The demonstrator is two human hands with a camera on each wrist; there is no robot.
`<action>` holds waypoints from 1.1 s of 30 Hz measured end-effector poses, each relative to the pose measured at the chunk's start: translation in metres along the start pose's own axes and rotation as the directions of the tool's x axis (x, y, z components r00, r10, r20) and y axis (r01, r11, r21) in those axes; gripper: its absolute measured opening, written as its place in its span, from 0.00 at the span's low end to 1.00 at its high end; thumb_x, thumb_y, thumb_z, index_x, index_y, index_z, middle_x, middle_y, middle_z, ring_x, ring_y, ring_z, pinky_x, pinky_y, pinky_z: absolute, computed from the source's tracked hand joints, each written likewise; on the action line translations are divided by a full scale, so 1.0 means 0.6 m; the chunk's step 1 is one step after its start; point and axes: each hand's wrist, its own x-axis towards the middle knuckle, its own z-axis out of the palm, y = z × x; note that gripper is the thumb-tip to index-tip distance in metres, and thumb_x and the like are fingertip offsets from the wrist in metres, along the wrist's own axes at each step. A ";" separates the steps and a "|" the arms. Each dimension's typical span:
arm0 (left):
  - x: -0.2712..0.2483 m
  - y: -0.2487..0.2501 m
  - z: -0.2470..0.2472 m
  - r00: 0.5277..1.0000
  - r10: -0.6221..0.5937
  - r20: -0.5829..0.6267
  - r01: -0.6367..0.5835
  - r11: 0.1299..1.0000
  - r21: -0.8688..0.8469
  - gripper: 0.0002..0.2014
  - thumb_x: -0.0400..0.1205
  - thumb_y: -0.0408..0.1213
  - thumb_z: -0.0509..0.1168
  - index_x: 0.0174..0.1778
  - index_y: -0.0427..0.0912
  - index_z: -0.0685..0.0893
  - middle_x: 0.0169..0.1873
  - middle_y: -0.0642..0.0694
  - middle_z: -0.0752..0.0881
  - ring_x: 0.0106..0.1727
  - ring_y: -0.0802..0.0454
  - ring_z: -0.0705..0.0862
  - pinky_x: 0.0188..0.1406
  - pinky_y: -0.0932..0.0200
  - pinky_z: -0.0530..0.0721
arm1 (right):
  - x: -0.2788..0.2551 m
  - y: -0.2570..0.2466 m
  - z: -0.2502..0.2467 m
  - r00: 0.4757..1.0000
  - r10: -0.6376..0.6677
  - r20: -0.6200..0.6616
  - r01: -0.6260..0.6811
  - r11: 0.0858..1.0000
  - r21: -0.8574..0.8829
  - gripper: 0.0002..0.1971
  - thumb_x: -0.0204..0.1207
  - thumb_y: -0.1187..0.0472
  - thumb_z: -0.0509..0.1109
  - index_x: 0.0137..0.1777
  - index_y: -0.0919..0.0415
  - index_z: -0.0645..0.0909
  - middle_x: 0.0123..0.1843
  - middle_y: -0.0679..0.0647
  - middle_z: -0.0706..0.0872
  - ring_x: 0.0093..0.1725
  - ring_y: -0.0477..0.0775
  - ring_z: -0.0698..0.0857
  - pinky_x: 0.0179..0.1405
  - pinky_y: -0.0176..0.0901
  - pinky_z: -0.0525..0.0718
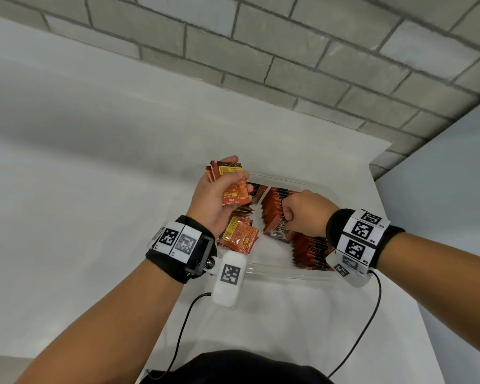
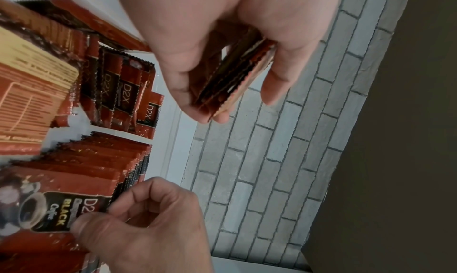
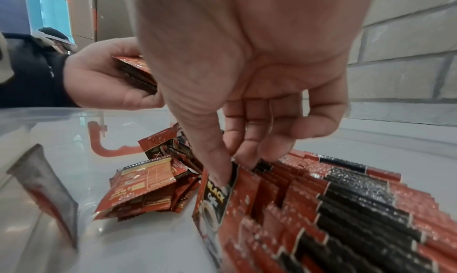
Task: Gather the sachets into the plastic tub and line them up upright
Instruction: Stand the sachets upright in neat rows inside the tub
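A clear plastic tub [image 1: 288,274] sits on the white table. Rows of red-and-black coffee sachets [image 1: 311,252] stand upright along its right side. My right hand [image 1: 288,214] pinches the top edge of the front sachet [image 3: 217,195] of a row between thumb and fingers. My left hand [image 1: 225,187] hovers over the tub's far left corner, gripping a small stack of sachets [image 2: 232,75]. A loose pile of sachets [image 1: 240,235] lies flat in the tub's left part [image 3: 146,187].
A grey brick wall [image 1: 288,59] runs behind the table. The table's right edge [image 1: 394,245] lies just past the tub. Cables [image 1: 178,342] hang from both wrist cameras toward me. Another person [image 3: 37,62] shows in the right wrist view's background.
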 end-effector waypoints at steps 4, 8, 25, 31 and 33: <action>0.002 -0.002 -0.002 1.000 -0.001 -0.006 0.001 1.000 0.024 0.15 0.77 0.30 0.66 0.60 0.44 0.81 0.43 0.42 0.87 0.39 0.47 0.87 0.41 0.53 0.86 | 0.000 0.000 0.002 1.000 0.001 0.023 -0.001 1.000 -0.013 0.05 0.75 0.64 0.69 0.42 0.54 0.76 0.37 0.46 0.76 0.40 0.51 0.78 0.26 0.34 0.67; 0.002 -0.002 -0.002 1.000 -0.001 -0.001 0.001 0.999 0.034 0.15 0.78 0.30 0.66 0.60 0.44 0.81 0.43 0.42 0.87 0.40 0.47 0.87 0.41 0.53 0.86 | 0.004 0.002 0.006 0.999 -0.009 0.042 0.011 0.999 -0.038 0.07 0.74 0.66 0.68 0.40 0.54 0.75 0.39 0.48 0.78 0.41 0.53 0.79 0.28 0.36 0.69; -0.010 -0.009 0.014 0.979 -0.153 0.134 0.142 0.986 0.084 0.15 0.80 0.33 0.61 0.63 0.39 0.83 0.50 0.36 0.88 0.49 0.40 0.87 0.51 0.42 0.86 | -0.064 0.008 -0.048 0.942 -0.010 -0.335 0.201 0.816 0.542 0.10 0.80 0.46 0.63 0.54 0.48 0.80 0.47 0.45 0.83 0.40 0.44 0.81 0.41 0.38 0.78; -0.025 -0.023 0.038 0.960 -0.173 0.218 0.123 0.966 0.226 0.20 0.73 0.31 0.67 0.62 0.38 0.82 0.49 0.38 0.88 0.48 0.44 0.88 0.46 0.50 0.89 | -0.085 -0.008 -0.015 0.935 0.009 -0.355 0.277 0.605 0.746 0.15 0.76 0.55 0.72 0.62 0.49 0.79 0.49 0.48 0.85 0.47 0.55 0.87 0.50 0.52 0.87; -0.031 -0.029 0.041 0.963 -0.173 0.206 0.119 0.961 0.251 0.18 0.75 0.38 0.67 0.60 0.40 0.83 0.48 0.39 0.89 0.48 0.44 0.89 0.45 0.50 0.89 | -0.089 -0.003 -0.015 0.910 0.053 -0.411 0.301 0.596 0.744 0.08 0.75 0.58 0.75 0.52 0.50 0.82 0.46 0.51 0.87 0.42 0.53 0.86 0.48 0.52 0.86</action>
